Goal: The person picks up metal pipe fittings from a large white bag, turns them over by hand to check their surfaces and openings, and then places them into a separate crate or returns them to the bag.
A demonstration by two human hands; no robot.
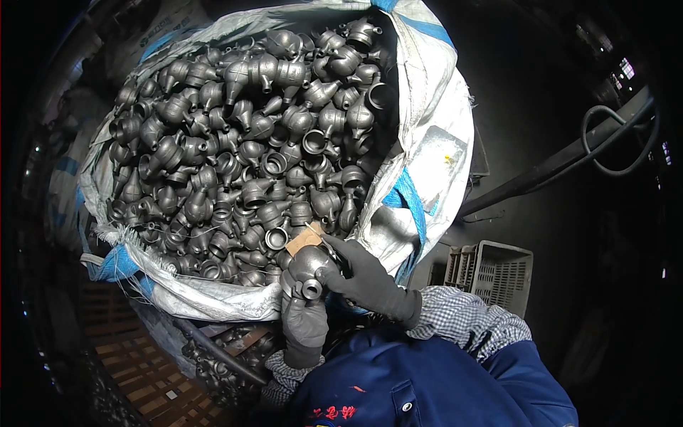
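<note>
Near the front rim of a big white woven sack, I hold up a round grey metal casting [306,265] with a short open spout facing me. My left hand [304,324], in a grey glove, is closed around its underside. My right hand [370,280], also gloved, bends over the casting's right side with the thumb against it. Something thin shows between its thumb and forefinger, too small to make out. A flat tan piece [304,238] lies just beyond the casting, by my right fingertips. Many similar grey castings [263,128] fill the sack behind it.
The white sack's rim [228,302] has blue straps and frayed edges. A grey plastic crate [509,274] stands to the right, below a slanting dark pole [555,160]. At lower left are a brown slatted surface [135,349] and more castings [220,370].
</note>
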